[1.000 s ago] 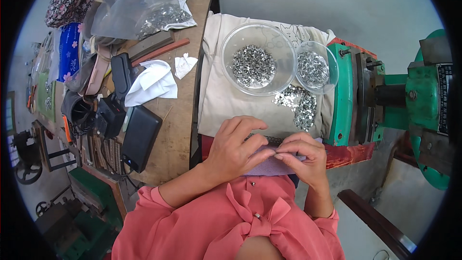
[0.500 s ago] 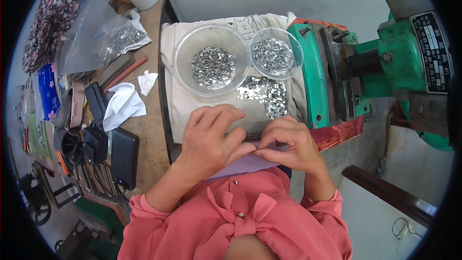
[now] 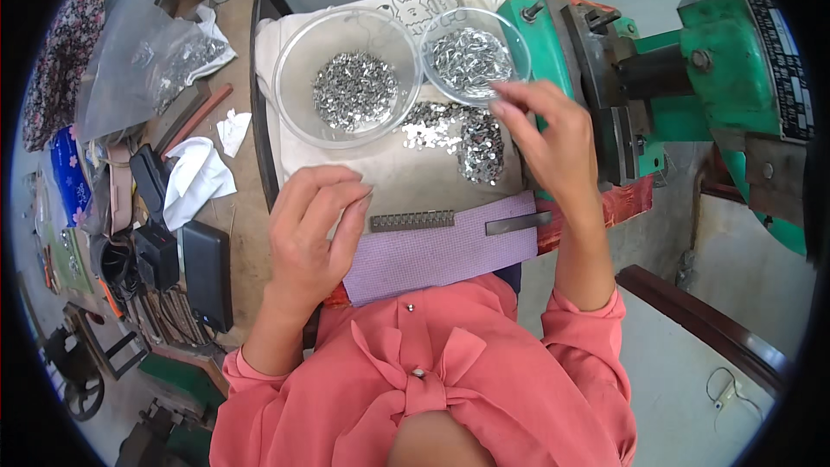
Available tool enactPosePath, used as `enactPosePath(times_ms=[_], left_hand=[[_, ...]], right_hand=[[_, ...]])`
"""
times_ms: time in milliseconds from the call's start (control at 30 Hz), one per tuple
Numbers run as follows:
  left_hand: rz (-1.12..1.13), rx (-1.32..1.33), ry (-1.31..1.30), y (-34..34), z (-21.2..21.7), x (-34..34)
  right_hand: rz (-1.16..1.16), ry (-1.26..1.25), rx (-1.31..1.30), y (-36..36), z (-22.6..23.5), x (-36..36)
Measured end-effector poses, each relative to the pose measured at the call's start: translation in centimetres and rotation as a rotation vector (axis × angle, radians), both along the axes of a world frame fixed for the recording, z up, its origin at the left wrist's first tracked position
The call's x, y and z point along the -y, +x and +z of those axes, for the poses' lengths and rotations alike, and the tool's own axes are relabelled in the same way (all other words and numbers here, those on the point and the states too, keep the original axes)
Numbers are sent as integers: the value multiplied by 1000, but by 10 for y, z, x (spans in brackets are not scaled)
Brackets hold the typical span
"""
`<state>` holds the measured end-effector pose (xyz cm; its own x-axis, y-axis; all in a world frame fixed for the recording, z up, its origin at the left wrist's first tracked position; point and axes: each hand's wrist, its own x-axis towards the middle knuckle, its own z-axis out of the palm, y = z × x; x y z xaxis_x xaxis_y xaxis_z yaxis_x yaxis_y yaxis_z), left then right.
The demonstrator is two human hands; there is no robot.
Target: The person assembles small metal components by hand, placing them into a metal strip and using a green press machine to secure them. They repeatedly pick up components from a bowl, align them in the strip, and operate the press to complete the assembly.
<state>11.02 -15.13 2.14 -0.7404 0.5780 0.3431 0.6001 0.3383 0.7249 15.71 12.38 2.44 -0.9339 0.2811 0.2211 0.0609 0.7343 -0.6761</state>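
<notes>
My right hand (image 3: 558,143) reaches to the near right rim of a small clear tub (image 3: 524,52) that holds shiny elongated metal pieces (image 3: 471,60). Its thumb and forefinger are apart, with nothing visible between them. My left hand (image 3: 311,229) hovers left of a dark toothed metal strip (image 3: 412,220), fingers curled and thumb tip close to the forefinger. Anything pinched there is too small to make out. The strip lies along the far edge of a purple cloth (image 3: 424,264); a flat dark metal bar (image 3: 517,224) rests at the cloth's right end.
A larger clear tub (image 3: 290,78) holds small metal bits (image 3: 354,91). Loose shiny flakes (image 3: 482,151) lie on the beige cloth (image 3: 328,171). A green machine (image 3: 731,60) stands at the right. The left bench carries a black case (image 3: 206,277) and white cloth (image 3: 199,182).
My hands have come apart from above the purple cloth. The right moved up and right to the small tub; the left drew back left. The toothed strip and flat bar now show fully.
</notes>
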Motion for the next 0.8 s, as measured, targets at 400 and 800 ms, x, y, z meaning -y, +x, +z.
enactPosePath(times_ms=[400, 800], left_hand=[[101, 236, -195, 47, -57, 27], [104, 252, -164, 48, -65, 25]], right_hand=[[-65, 60, 206, 141, -35, 38], [-132, 200, 301, 150, -34, 9]])
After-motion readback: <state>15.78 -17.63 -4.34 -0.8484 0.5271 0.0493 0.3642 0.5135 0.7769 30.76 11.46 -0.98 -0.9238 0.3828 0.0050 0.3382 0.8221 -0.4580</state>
